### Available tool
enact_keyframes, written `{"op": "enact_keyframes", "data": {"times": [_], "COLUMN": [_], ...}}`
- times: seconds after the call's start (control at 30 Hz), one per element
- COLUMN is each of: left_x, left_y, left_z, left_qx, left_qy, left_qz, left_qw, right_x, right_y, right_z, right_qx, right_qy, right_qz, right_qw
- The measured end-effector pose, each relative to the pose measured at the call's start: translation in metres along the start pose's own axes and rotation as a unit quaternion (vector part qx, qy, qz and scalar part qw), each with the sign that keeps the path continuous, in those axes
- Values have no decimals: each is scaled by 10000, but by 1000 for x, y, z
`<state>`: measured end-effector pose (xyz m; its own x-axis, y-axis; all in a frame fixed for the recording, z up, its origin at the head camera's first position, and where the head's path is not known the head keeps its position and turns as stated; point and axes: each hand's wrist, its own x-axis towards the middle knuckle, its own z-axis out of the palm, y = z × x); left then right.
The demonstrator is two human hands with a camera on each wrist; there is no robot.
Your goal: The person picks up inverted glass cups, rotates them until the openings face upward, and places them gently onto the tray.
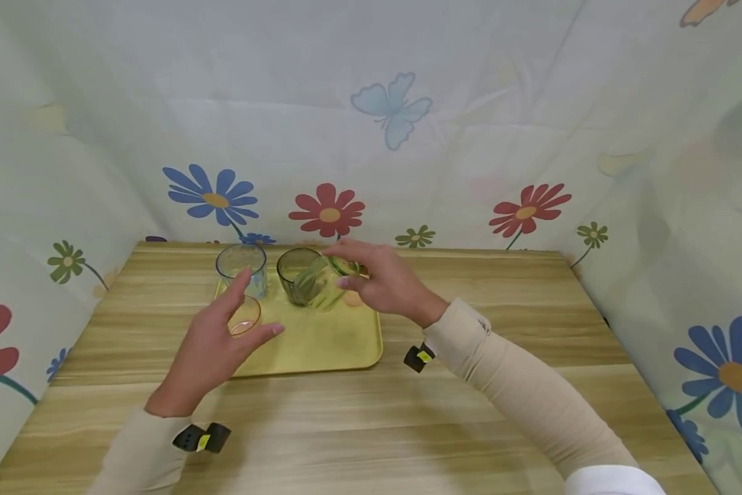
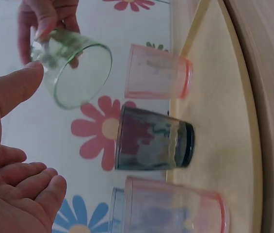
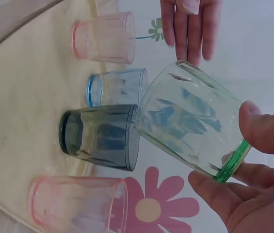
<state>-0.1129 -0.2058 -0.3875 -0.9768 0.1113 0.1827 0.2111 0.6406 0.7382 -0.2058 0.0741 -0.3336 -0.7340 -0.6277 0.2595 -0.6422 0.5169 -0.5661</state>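
My right hand (image 1: 392, 280) holds a clear green tumbler (image 3: 190, 116) by its base end, thumb on one side and fingers on the other. The green tumbler is tipped over in the air, its mouth towards the left hand. My left hand (image 1: 212, 337) is empty, with thumb and fingers spread apart, palm facing the green tumbler. Beneath it on the tray stands a pink tumbler (image 2: 207, 213). Upright on the same tray are a dark grey tumbler (image 3: 100, 136), a blue tumbler (image 3: 120, 87) and a second pink tumbler (image 2: 158, 73), mostly covered by the right hand in the head view.
A yellow tray (image 1: 327, 350) lies on the wooden table (image 1: 470, 426), towards the back left. Behind the table hangs a white cloth (image 1: 271, 124) printed with flowers and a butterfly. Similar cloth encloses both sides.
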Motion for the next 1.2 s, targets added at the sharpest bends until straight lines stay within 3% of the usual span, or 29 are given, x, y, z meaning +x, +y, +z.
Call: {"op": "enact_keyframes", "data": {"times": [0.2,0.43,0.67,0.77,0.83,0.9,0.97,1.03,1.1,1.2], "left_x": [14,20,20,22,23,25,26,28,29,31], "left_y": [14,20,22,23,25,26,27,28,28,28], "left_z": [17,30,32,30,28,26,24,22,20,18], "left_qx": [21,-192,-227,-279,-260,-168,-61,79,204,392], "left_qy": [-160,-48,271,258,249,305,387,478,538,564], "left_qz": [153,355,355,331,333,405,522,649,750,796], "left_qw": [9998,9992,9987,9987,9988,9986,9979,9967,9955,9945], "right_x": [1,-1,-1,0,1,1,0,-1,-2,-5], "right_y": [-1,-5,-5,-5,-5,-7,-9,-13,-17,-24], "right_z": [7,13,17,16,16,16,17,18,22,30], "right_qx": [713,1806,2582,2590,2383,1846,1026,4,-977,-2070], "right_qy": [204,87,-126,-213,-242,-183,10,304,594,726], "right_qz": [257,678,950,1038,1054,936,605,37,-636,-1449], "right_qw": [9969,9812,9613,9600,9652,9782,9929,9995,9914,9648]}}
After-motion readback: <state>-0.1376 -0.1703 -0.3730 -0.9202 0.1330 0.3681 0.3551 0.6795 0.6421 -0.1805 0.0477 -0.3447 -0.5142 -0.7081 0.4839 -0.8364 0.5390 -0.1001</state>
